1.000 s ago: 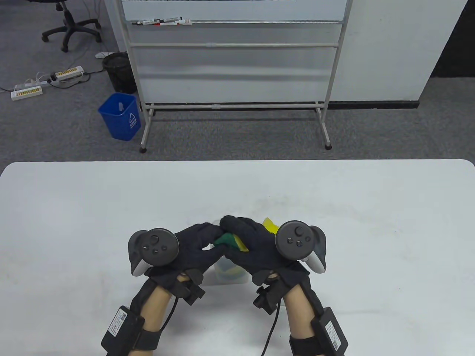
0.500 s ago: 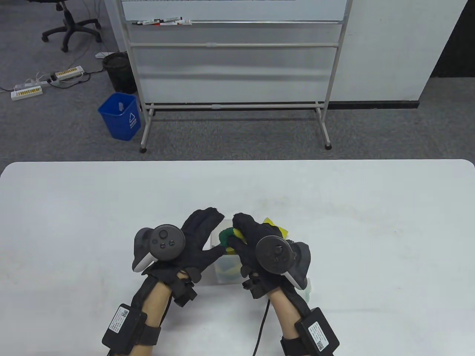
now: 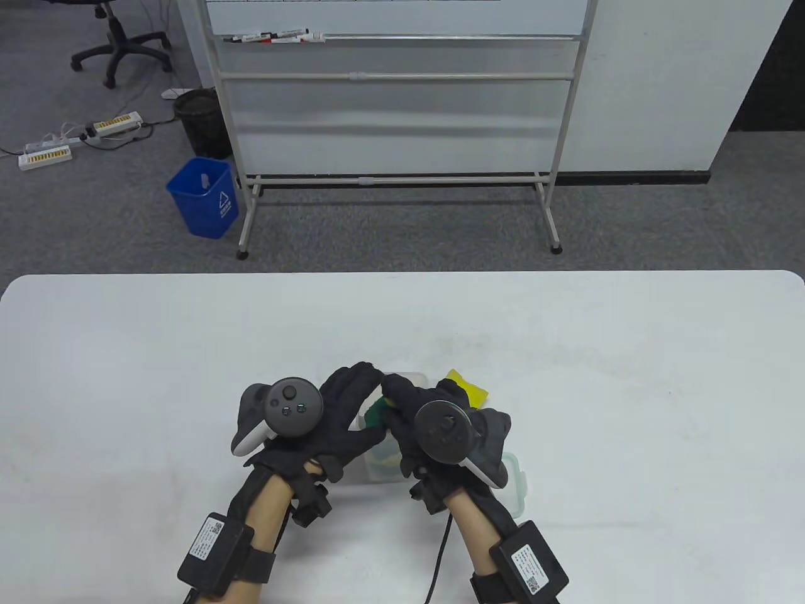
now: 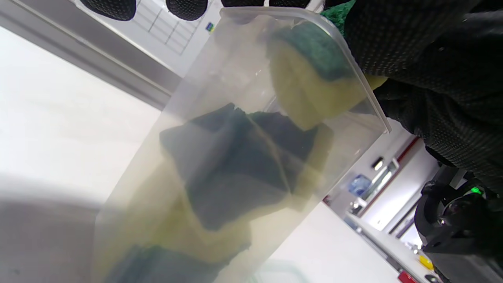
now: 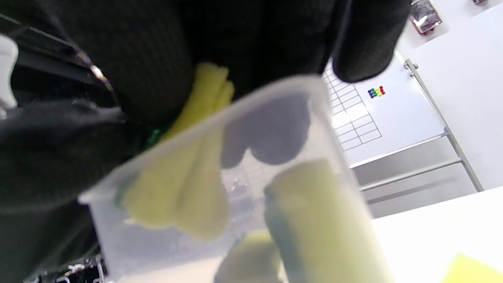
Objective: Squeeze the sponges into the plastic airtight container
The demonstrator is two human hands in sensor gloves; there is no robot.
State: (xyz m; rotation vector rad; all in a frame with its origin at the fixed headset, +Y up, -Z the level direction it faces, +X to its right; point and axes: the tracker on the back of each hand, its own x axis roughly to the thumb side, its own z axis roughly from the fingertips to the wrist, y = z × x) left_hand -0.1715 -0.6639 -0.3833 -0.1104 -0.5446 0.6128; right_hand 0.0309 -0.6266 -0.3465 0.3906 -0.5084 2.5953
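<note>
My right hand (image 3: 420, 420) has sunk, its fingers pinching 1 sponge (image 3: 376, 415) into the upright box (image 3: 410, 379); 2 sponges inside; left hand (image 3: 339, 415) fingers spread around it.

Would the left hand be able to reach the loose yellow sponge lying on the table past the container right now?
Probably not directly: the left hand rests against the container, and the yellow sponge lies beyond the container and the right hand.

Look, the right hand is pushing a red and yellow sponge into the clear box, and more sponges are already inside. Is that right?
Almost. The sponge the right hand pushes into the clear box is green and yellow, not red; the left wrist view shows it. More sponges are indeed already inside.
</note>
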